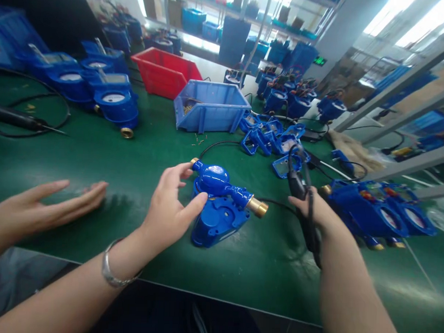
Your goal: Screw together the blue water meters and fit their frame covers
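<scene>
A blue water meter (216, 178) with brass threaded ends lies face down on the green table in front of me; its flat blue housing (220, 217) points toward me. My left hand (173, 199), with a silver bracelet on the wrist, is at the meter's left side. Its fingers curl by the far brass end and its thumb reaches over the housing, gripping it loosely. Off to the right, my right hand (317, 208) is closed around a black electric screwdriver (297, 186) with a looped cord. The tool's tip is blurred, apart from the meter.
Another person's hand (56, 207) reaches in from the left, fingers extended. Behind the meter stand a blue bin (222, 115) holding small screws and a red bin (167, 70). Several blue covers (277, 137) lie at right centre. Assembled meters (117, 102) stand left; others (380, 211) sit right.
</scene>
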A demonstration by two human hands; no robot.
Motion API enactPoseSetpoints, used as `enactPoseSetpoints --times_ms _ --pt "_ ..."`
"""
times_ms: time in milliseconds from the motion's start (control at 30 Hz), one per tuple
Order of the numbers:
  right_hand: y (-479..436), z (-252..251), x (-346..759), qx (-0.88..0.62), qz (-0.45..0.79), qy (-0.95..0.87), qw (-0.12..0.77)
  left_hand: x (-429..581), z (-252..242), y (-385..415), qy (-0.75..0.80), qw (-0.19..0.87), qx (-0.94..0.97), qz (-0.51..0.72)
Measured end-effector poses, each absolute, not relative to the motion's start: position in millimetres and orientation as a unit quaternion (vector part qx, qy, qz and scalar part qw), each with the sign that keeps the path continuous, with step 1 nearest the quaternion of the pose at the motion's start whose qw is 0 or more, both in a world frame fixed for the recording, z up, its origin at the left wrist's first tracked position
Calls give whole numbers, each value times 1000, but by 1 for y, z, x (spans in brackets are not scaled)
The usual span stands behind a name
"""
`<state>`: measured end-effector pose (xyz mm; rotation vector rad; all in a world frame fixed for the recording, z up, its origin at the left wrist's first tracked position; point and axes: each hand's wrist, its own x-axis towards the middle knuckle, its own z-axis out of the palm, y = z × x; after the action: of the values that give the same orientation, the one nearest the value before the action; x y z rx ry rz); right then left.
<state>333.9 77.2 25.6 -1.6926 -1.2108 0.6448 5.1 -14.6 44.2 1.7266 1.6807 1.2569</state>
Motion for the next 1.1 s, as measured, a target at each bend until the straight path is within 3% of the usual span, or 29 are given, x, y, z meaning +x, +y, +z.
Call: enactPoseSetpoints --times_ms 167,333,533,633,733,900,1100 --pt "72 12 327 -811 162 -515 224 50 80 16 439 157 844 264" --pt "41 49 301 -793 119 -579 147 74 71 27 380 124 906 137" --pt "-5 67 277 -595 353 -709 138 53 62 13 435 180 857 211" --pt "24 65 280 -639 250 -702 193 40 60 2 434 207 838 258" --pt "87 61 278 -678 136 -696 193 33 57 -6 428 213 829 289" --pt "186 34 242 -702 34 -706 86 33 53 -9 428 224 822 302" --pt "241 5 215 -713 -17 -700 -8 33 51 -8 425 242 813 315"
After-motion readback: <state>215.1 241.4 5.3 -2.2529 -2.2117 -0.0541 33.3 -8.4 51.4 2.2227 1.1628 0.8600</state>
